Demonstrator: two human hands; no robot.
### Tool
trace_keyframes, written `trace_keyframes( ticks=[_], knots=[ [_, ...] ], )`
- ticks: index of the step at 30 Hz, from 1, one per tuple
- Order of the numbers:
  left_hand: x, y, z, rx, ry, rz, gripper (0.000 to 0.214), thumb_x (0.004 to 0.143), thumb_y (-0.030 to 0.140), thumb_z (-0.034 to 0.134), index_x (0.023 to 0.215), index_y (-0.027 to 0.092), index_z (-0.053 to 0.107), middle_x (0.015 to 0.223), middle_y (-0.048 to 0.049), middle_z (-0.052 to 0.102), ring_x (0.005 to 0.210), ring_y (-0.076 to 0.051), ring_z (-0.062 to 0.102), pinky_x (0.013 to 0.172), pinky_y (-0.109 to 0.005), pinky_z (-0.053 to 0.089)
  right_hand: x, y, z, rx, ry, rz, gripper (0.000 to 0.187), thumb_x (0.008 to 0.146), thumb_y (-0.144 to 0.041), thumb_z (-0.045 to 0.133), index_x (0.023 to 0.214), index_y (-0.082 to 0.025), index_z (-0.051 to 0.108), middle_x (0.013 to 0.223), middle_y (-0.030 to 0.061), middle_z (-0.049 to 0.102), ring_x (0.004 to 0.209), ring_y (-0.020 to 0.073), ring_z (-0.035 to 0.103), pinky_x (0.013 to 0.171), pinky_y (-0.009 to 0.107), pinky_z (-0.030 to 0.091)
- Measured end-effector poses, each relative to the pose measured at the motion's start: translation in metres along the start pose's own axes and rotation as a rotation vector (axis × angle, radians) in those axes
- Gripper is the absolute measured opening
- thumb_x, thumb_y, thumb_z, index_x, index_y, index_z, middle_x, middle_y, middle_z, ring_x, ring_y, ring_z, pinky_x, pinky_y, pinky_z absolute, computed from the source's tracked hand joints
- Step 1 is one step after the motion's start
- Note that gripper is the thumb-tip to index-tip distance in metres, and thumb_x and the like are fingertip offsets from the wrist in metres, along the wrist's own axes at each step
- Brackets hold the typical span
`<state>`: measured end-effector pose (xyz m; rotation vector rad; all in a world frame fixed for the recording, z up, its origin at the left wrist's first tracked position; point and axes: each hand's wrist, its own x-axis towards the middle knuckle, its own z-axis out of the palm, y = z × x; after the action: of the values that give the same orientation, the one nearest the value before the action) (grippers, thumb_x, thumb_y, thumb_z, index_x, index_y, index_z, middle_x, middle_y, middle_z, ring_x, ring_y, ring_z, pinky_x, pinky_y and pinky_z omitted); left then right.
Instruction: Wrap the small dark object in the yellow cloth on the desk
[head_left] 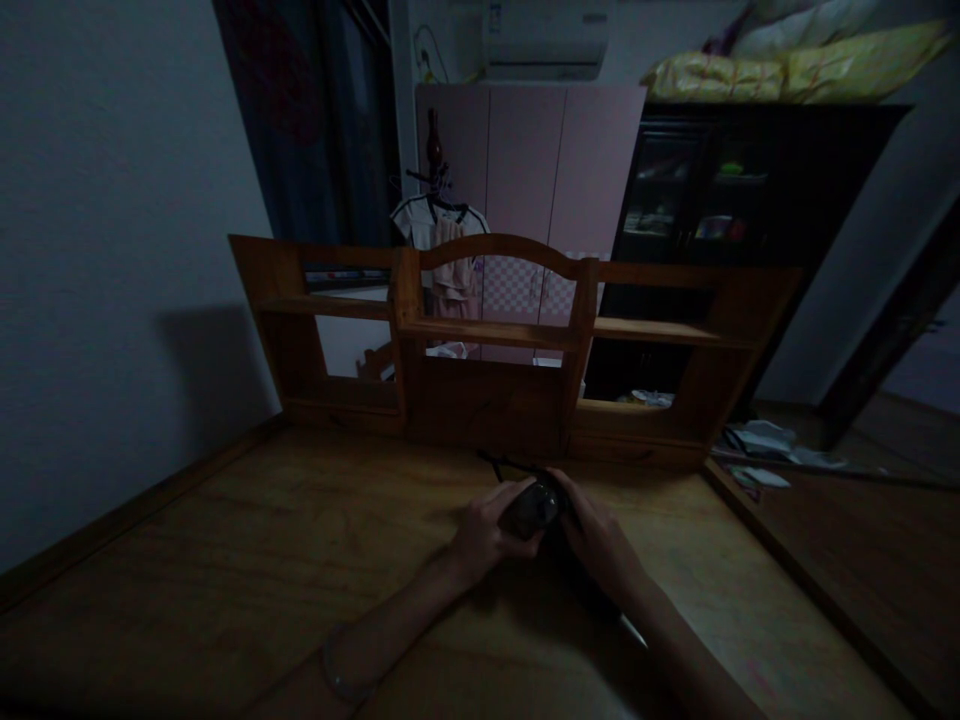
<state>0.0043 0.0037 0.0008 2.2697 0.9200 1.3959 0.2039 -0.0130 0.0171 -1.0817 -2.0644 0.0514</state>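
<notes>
In the dim head view, my left hand (484,530) wraps its fingers around a dark, glossy, rounded object (531,508) in the middle of the board. My right hand (600,535) lies against the right side of the dark bundle, its fingers bent over it. A thin black strip (510,463) sticks out beyond the fingertips to the left. Below the hands, a long dark part runs down beside my right forearm, with a thin pale piece (632,630) showing near its lower end. The kind of object is too dark to make out.
Both arms are above a pale wooden bed board (300,530) with raised side edges. A wooden shelf headboard (487,335) stands across its far end. A wall (135,250) rises on the left. Beyond are pink wardrobes (525,170), hanging clothes (442,235) and a black cabinet (810,180).
</notes>
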Motion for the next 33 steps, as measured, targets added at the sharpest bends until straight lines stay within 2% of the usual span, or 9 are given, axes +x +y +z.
trace_keyframes(
  ticks=[7,13,17,25,33],
  knots=[
    [-0.002,-0.003,-0.004,0.000,-0.048,0.030,0.072,0.068,0.023,0.075,0.134,0.025,0.047,0.123,-0.0043,0.061,0.109,-0.022,0.060,0.095,-0.032,0.049,0.003,-0.005,-0.005,-0.053,-0.038,-0.005,0.052,0.089,-0.011,0.041,0.140,-0.020,0.038,0.129,0.0114,0.061,0.116,0.0224,0.060,0.096,0.039,0.052],
    [-0.004,-0.005,-0.007,0.015,-0.068,0.027,0.078,0.067,0.029,0.081,0.136,0.028,0.045,0.124,-0.0039,0.059,0.112,-0.022,0.059,0.096,-0.032,0.048,0.002,-0.004,-0.005,-0.080,-0.062,-0.024,0.057,0.086,-0.007,0.040,0.142,-0.018,0.034,0.132,0.0131,0.058,0.116,0.0230,0.060,0.096,0.041,0.051],
    [-0.007,-0.008,-0.008,0.099,-0.096,0.026,0.082,0.065,0.035,0.083,0.137,0.029,0.044,0.129,-0.0061,0.056,0.118,-0.025,0.056,0.101,-0.036,0.046,0.001,-0.006,-0.004,-0.058,-0.025,-0.051,0.060,0.084,-0.005,0.040,0.142,-0.017,0.033,0.134,0.0140,0.055,0.121,0.0231,0.056,0.099,0.041,0.050],
    [-0.007,-0.005,-0.014,0.178,-0.144,0.075,0.087,0.067,0.042,0.080,0.142,0.033,0.036,0.136,-0.0069,0.050,0.120,-0.026,0.055,0.100,-0.036,0.048,0.001,-0.005,0.001,-0.025,0.026,-0.093,0.062,0.083,-0.004,0.040,0.143,-0.018,0.033,0.138,0.0124,0.052,0.126,0.0219,0.052,0.102,0.040,0.048],
    [-0.008,-0.001,-0.008,0.120,-0.105,0.063,0.082,0.070,0.032,0.079,0.141,0.031,0.038,0.133,-0.0060,0.052,0.118,-0.025,0.056,0.100,-0.036,0.048,0.001,-0.009,-0.002,-0.098,0.085,-0.090,0.050,0.085,-0.007,0.041,0.134,-0.016,0.042,0.123,0.0130,0.063,0.108,0.0226,0.064,0.089,0.036,0.054]
  ],
)
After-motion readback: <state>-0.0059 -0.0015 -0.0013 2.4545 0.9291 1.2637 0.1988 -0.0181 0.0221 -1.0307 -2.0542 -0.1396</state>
